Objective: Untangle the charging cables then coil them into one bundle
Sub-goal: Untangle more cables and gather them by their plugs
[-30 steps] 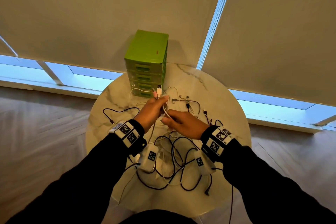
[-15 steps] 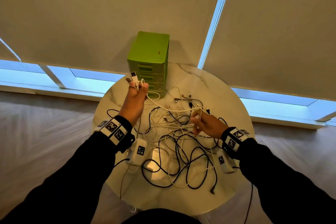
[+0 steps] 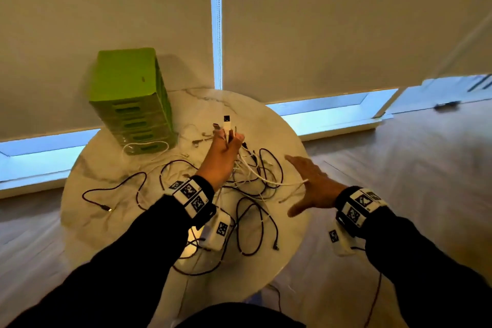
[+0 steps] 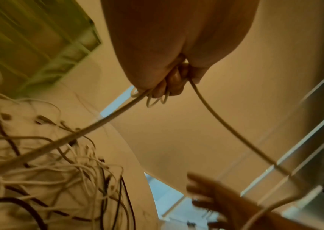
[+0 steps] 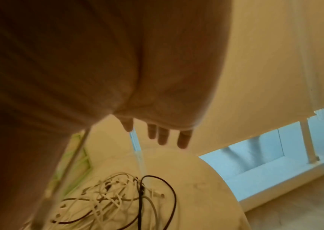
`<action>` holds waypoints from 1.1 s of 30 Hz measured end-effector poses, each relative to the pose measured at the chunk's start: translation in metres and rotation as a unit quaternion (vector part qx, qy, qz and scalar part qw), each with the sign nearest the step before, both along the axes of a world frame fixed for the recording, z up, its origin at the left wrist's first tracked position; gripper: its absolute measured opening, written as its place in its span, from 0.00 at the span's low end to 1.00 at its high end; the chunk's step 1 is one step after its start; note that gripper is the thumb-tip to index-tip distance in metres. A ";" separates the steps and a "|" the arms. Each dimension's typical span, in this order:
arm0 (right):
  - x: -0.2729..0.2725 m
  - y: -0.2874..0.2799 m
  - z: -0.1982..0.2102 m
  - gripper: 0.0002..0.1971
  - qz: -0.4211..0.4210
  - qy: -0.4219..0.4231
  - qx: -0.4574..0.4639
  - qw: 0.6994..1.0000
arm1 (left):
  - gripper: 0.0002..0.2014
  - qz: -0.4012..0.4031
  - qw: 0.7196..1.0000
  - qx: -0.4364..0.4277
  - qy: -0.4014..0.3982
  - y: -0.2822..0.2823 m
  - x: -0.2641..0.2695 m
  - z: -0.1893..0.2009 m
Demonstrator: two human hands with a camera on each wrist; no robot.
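Untangling is under way — the left hand (image 3: 222,153) grips a white cable (image 3: 250,168) by its plug end, lifted over the tangle (image 3: 247,194) mid-table. The right hand (image 3: 310,185) hangs splayed, holding nothing (near the table's right edge) — next, I judge, it should catch the trailing length and draw it free.

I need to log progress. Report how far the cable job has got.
Done: little. The left hand grips a white cable raised above the table, its USB plug sticking up from the grip. In hand: pulling that cable free; the right hand is open, holding nothing. Left: the black and white cables lie knotted in a pile, and no bundle is coiled yet.
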State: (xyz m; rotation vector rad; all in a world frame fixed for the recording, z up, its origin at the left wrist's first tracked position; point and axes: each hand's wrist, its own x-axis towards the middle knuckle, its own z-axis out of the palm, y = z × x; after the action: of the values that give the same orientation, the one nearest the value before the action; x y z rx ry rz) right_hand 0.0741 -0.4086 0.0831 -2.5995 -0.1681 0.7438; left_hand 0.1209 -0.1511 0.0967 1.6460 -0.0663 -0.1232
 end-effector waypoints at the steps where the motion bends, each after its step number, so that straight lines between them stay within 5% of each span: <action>1: -0.008 0.006 0.009 0.71 0.013 -0.035 0.032 0.999 | 0.12 -0.013 1.000 0.013 -0.007 -0.012 0.000 -0.001; 3: -0.024 0.016 0.024 0.62 -0.001 -0.063 0.130 0.990 | 0.12 -0.042 0.998 0.037 -0.024 -0.038 -0.001 -0.004; 6: -0.040 0.027 0.039 0.30 -0.064 -0.039 0.294 0.953 | 0.13 -0.080 0.993 0.083 -0.040 -0.063 -0.003 -0.010; 9: -0.059 0.025 0.040 0.11 -0.074 -0.074 0.294 0.950 | 0.11 -0.087 0.990 0.102 -0.049 -0.068 0.001 -0.017; 12: -0.074 0.007 0.021 0.23 -0.133 -0.059 0.207 0.967 | 0.09 -0.086 0.991 0.089 -0.052 -0.063 0.003 -0.015; 16: -0.081 -0.014 -0.020 0.13 -0.049 0.046 -0.064 0.996 | 0.15 -0.094 0.994 0.047 -0.010 -0.054 0.001 -0.010; 18: -0.077 -0.008 -0.028 0.23 -0.031 0.012 -0.130 0.991 | 0.13 -0.112 0.993 0.031 -0.003 -0.052 -0.003 -0.014; 22: -0.057 0.037 -0.011 0.47 -0.054 -0.080 0.087 0.991 | 0.18 -0.147 0.989 0.012 0.002 -0.058 -0.018 -0.018; 25: -0.047 0.060 0.010 0.32 -0.145 -0.054 0.276 0.949 | 0.20 -0.160 0.987 0.025 -0.003 -0.060 -0.021 -0.021; 27: -0.046 0.061 0.016 0.17 -0.155 -0.114 0.267 0.944 | 0.19 -0.154 0.988 0.014 0.007 -0.057 -0.020 -0.020; 30: -0.048 0.032 0.006 0.13 -0.155 -0.198 0.166 0.954 | 0.13 -0.112 0.991 -0.050 0.055 -0.047 -0.012 -0.012; 33: -0.053 -0.015 -0.010 0.14 -0.196 -0.058 0.057 0.977 | 0.15 -0.120 0.978 -0.143 0.092 -0.036 -0.003 -0.003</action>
State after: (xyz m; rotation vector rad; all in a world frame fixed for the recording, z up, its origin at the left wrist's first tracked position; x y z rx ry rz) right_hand 0.0215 -0.4232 0.0735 -2.4557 0.2548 0.4285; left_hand 0.1180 -0.1874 0.0934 1.3281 -0.1355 -0.4296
